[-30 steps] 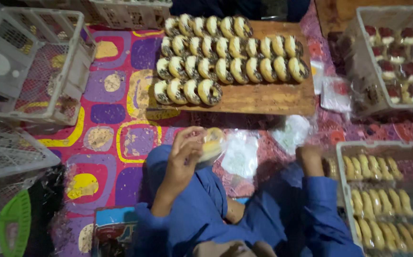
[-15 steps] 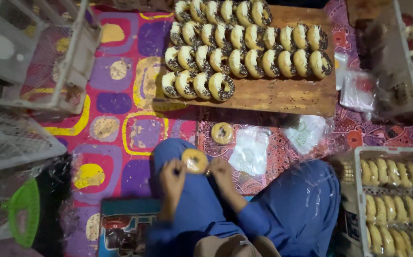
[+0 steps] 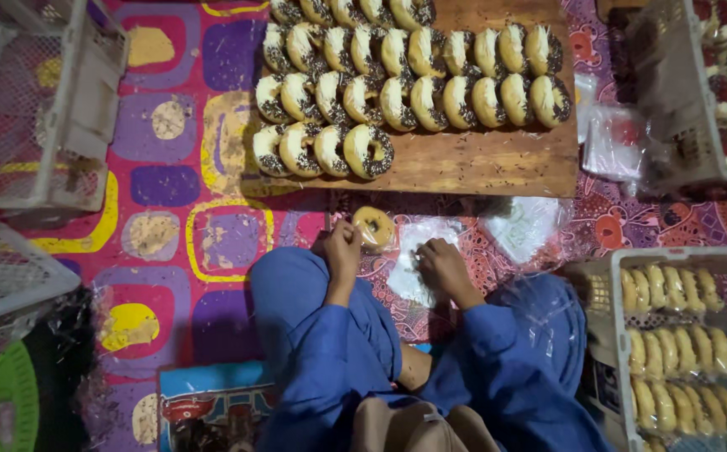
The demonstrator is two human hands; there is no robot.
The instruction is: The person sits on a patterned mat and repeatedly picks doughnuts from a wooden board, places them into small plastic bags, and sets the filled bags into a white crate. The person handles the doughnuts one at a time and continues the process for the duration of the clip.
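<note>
We look down on a seated person in blue clothing, knees spread, at the 6 o'clock edge of the view. Our left hand [image 3: 342, 247] lies just above the left knee; its grip is pressed around the edge of a plain glazed doughnut [image 3: 374, 228], which sits at the hand's 1 o'clock, over the patterned floor mat [image 3: 162, 180]. Our right hand [image 3: 440, 264] rests at 3 o'clock of the left hand, fingers curled down onto a clear plastic bag [image 3: 418, 259] lying flat on the mat; whether that grip pinches the bag or only presses on it, we cannot tell. The doughnut and the bag are just beside each other, the bag at the doughnut's 4 o'clock.

At 3 o'clock of the right hand lies a second loose clear plastic sheet [image 3: 531, 226]. Farther toward 4 o'clock, at the right edge, stands a white crate [image 3: 619, 335] filled with rows of pale oblong pastries [image 3: 681, 335].

At 12 o'clock of the hands, beyond the doughnut, we note a wooden board [image 3: 480, 163] on the mat. It carries three overlapping rows of doughnuts topped with white icing and dark sprinkles [image 3: 397, 79], leaning on one another.

At 2 o'clock, far right, another white crate [image 3: 673, 159] holds dark-topped items, blurred. At 10 o'clock, far left, stands an open-mesh white crate [image 3: 70, 109]; a green plastic item [image 3: 3, 402] shows at 8 o'clock.
</note>
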